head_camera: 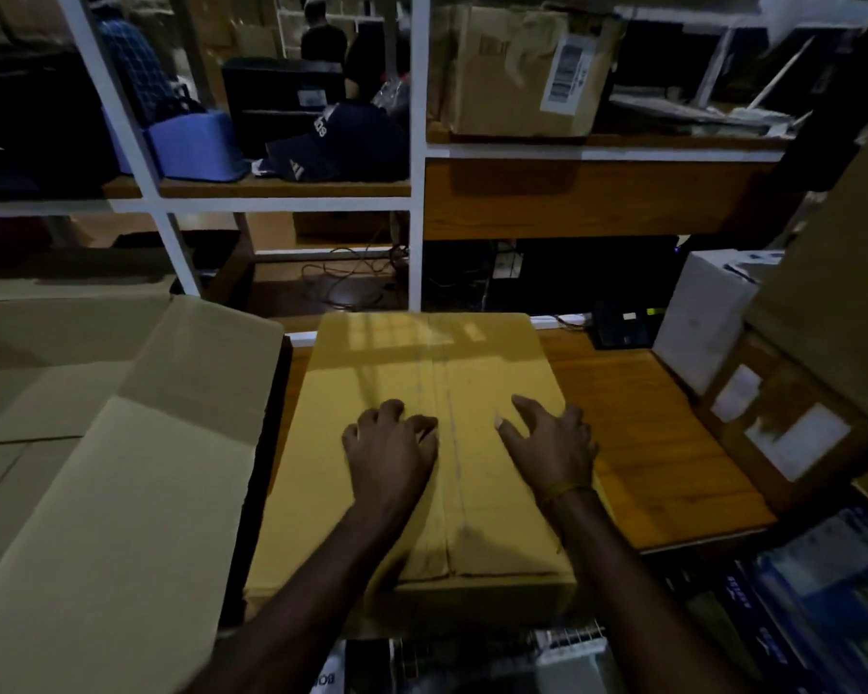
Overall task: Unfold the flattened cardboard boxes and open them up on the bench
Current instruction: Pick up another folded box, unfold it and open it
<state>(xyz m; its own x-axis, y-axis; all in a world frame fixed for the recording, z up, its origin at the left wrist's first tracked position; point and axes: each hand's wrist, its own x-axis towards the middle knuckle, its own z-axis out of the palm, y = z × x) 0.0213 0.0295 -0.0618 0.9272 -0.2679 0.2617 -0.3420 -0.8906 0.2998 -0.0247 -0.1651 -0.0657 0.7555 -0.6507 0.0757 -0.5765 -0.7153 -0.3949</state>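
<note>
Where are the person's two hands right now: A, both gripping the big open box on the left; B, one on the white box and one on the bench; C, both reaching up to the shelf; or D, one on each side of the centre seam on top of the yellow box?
D: the left hand and right hand sit on top of the yellow box, either side of its centre seam.

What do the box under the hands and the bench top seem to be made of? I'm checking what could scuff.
The box looks like plain brown cardboard, matte, with a centre seam where two flaps meet. The bench top looks like wood or wood-look laminate: orange-brown grain lines with a slight sheen; which one, the dim light leaves open.
</note>
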